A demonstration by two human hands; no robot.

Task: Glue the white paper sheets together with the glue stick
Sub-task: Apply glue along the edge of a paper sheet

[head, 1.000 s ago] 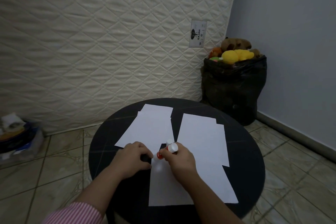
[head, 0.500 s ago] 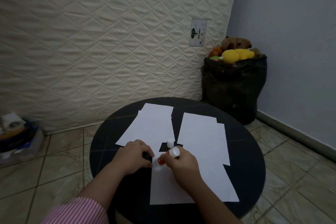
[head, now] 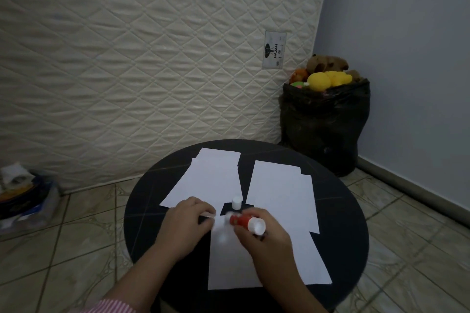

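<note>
Glue stick (head: 244, 221), red, lies tilted in the right hand's (head: 264, 241) grip over the near paper sheet (head: 234, 269) on the bench (head: 338, 244); left hand (head: 187, 223) pinches that sheet's corner. White cap (head: 236, 202) stands beyond. Black bag (head: 323, 129) holds plush toys (head: 325, 76).

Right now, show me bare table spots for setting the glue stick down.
Bare table left of the left hand, and a strip right of the right sheets. The centre is crowded: cap, glue stick, right hand.
</note>
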